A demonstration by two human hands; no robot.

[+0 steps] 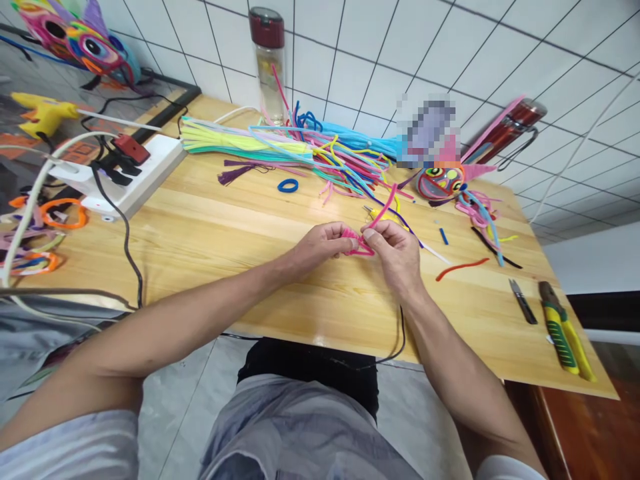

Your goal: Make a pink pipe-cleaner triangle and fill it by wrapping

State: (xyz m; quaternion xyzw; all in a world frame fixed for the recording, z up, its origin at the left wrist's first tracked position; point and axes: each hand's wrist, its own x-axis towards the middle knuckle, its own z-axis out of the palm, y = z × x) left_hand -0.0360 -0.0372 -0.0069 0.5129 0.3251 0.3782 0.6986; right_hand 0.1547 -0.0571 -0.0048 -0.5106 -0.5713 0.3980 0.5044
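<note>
Over the middle of the wooden table, my left hand pinches a small bent and coiled piece of pink pipe cleaner. Right beside it, my right hand grips the pink strand between thumb and forefinger, and its free end sticks up past the fingers. Part of the pink shape is hidden by my fingertips. Behind my hands lies a big bundle of coloured pipe cleaners, yellow, green, blue and pink. A yellow-handled tool lies partly hidden just behind the right hand.
Pliers and small snips lie at the right edge. A decorated figure, a red flask and a glass bottle stand along the tiled wall. A power strip with cables and a yellow glue gun are at left.
</note>
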